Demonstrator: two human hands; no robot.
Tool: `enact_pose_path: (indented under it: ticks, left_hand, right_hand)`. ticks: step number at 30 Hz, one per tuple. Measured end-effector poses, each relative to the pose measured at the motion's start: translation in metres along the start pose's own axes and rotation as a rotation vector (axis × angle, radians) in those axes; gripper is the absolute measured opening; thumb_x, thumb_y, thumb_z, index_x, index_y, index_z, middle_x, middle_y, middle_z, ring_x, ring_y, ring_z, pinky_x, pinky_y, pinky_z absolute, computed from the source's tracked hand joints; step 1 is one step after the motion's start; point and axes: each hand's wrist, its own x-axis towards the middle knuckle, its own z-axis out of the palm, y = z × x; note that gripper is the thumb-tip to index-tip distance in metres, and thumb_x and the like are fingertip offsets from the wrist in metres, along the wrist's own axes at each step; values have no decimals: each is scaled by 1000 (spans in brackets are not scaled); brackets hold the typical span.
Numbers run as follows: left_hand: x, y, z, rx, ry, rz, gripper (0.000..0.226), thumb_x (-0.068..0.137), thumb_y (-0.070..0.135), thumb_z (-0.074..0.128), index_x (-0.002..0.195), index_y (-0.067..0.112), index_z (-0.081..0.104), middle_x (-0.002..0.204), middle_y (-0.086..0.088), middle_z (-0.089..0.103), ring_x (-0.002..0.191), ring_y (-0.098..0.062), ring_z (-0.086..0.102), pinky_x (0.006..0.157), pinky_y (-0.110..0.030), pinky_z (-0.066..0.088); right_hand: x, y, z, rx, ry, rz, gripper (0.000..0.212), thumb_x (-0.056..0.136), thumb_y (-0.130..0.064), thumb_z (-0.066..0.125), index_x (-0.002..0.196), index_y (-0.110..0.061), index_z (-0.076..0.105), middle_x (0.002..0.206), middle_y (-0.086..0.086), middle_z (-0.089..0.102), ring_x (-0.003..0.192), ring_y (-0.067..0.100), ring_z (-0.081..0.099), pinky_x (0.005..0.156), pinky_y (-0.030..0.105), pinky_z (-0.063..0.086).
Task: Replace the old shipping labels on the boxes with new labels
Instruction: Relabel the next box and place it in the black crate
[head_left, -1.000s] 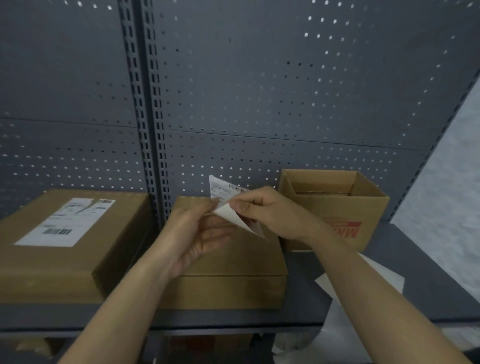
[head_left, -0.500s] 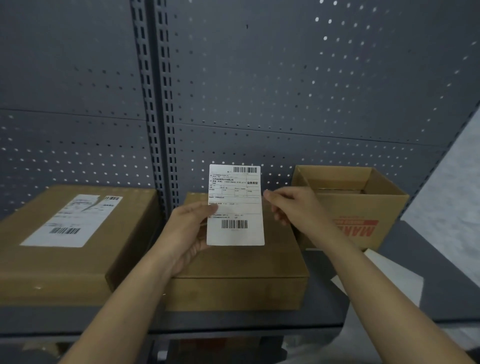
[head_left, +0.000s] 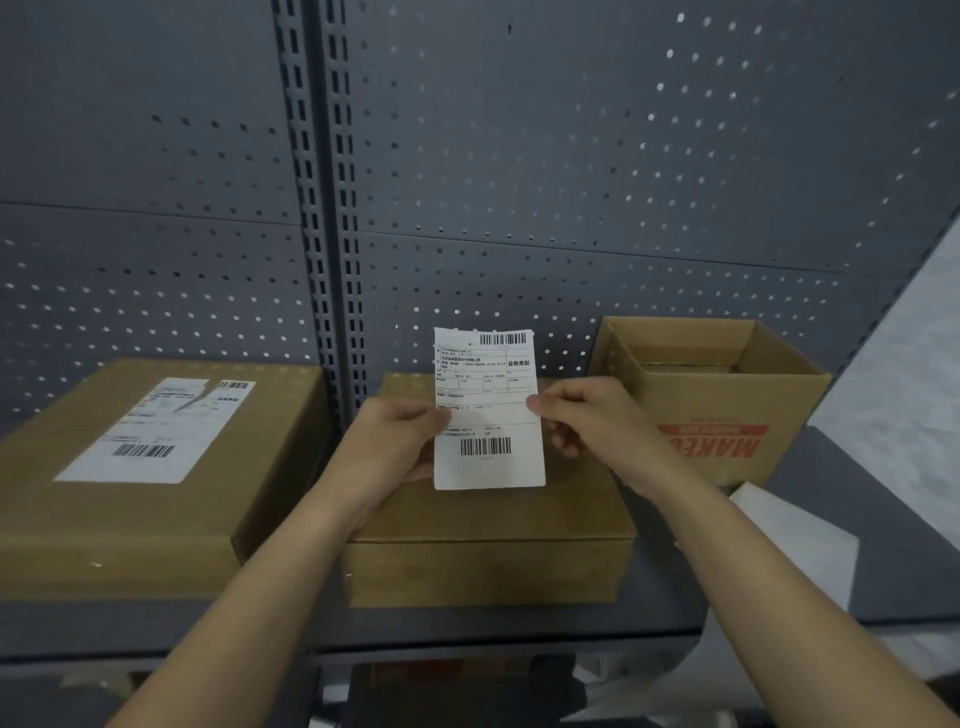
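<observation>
Both hands hold a new label (head_left: 488, 410) up in the air. The left hand (head_left: 395, 441) pinches its left edge, with the thumb on the front and the fingers curled behind. The right hand (head_left: 587, 415) pinches its right edge between the thumb and a finger. Both hands grip about halfway up the label, so it hangs straight and flat.

The label stands upright with its long side going up and down. The printed side faces the person. It hangs over the far half of the middle box (head_left: 519, 514), which has a bare brown top. I cannot tell if the bottom edge touches the box.

This is what matters most for the next move. The bare top lies right under the label and a bit nearer. I think the label has to tip down flat onto it. Then its long side would run from far to near. Both hands are about the same way from the box, so neither is closer.

A bigger left box (head_left: 291, 415) sits beside the middle one. It has a torn old label (head_left: 156, 431) on top. To the far right is an open box (head_left: 717, 395) with red letters. A white sheet (head_left: 789, 540) lies on the grey shelf (head_left: 883, 499) near it.
</observation>
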Motion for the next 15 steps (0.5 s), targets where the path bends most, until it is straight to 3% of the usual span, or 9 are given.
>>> enact_pose_path:
  ticks: [2,6,9,15]
  left_hand:
    - [1,0,-2,88,-8,47,18,99,12,58,99,7,75,97,0,77,90,-14,74,81,-34,61]
    - [3,-1,-7,282,34,128,14,96,11,62,97,15,75,90,3,78,80,-9,74,70,-25,60]
    - [5,-3,-11,385,53,181,19,93,14,67,110,22,73,89,5,77,78,-11,73,69,-27,61]
    - [9,-5,-16,485,71,182,22,86,17,75,107,24,74,84,10,76,72,-15,73,70,-34,62]
  right_hand:
    - [0,-1,0,-70,13,-16,17,94,-26,64,84,-16,74,70,13,65,57,10,54,55,22,43]
    - [2,-3,1,-192,50,-59,22,95,-28,63,79,-15,71,50,-12,57,42,-2,47,46,10,36]
    - [3,-1,2,-222,48,-75,21,95,-26,63,81,-14,71,50,-18,58,43,-4,49,46,10,37]
    - [5,0,6,-227,18,-68,19,92,-31,66,81,-15,70,57,-20,63,48,-7,53,50,11,39]
